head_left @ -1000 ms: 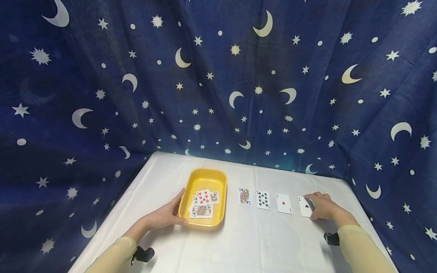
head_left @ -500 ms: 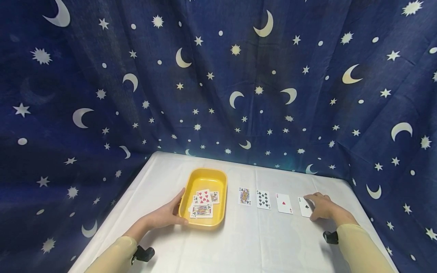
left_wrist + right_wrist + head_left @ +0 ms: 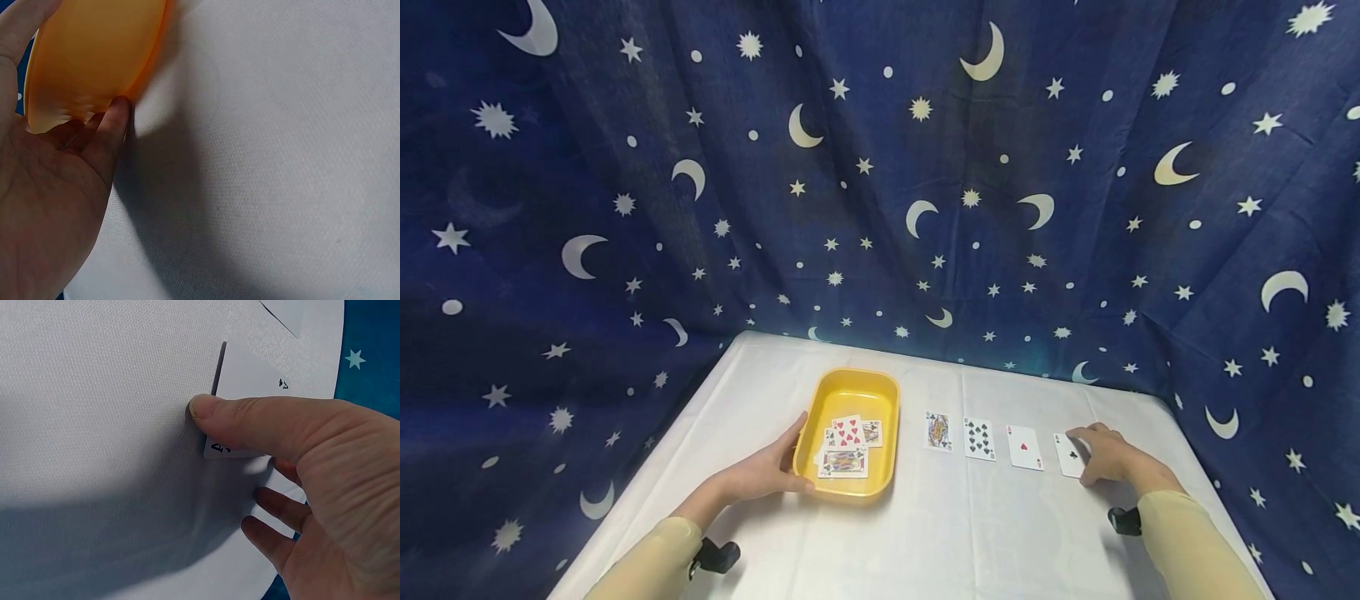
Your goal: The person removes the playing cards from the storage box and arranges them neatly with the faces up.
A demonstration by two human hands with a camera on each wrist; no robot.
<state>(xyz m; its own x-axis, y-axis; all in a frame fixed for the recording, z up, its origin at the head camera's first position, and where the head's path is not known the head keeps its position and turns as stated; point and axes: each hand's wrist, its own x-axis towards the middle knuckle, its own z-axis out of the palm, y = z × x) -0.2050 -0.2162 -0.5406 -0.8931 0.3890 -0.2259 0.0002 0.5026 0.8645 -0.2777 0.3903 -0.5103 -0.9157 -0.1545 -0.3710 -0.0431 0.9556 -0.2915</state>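
My left hand (image 3: 758,472) holds the near left corner of a yellow tray (image 3: 890,417), thumb at the front and fingers along the left side. The left wrist view shows fingertips against the outer wall of the tray (image 3: 100,50). Several face-up playing cards, among them a heart card (image 3: 848,432) and a face card (image 3: 842,465), overlap inside the tray. On the right, my right hand (image 3: 1111,454) pinches the ace of clubs (image 3: 1067,457) by its right side. In the right wrist view the thumb crosses that card (image 3: 247,375), and the other fingers are spread.
Left of the ace of clubs, a row on the white tablecloth (image 3: 925,533) holds the ace of hearts (image 3: 1024,458), a spade card (image 3: 979,439) and a face card (image 3: 937,432). A dark blue curtain (image 3: 880,333) with moons and stars surrounds the table's back and sides.
Both hands stay where they were, on the tray and the ace of clubs. The head view has shifted very slightly; no card has visibly moved.
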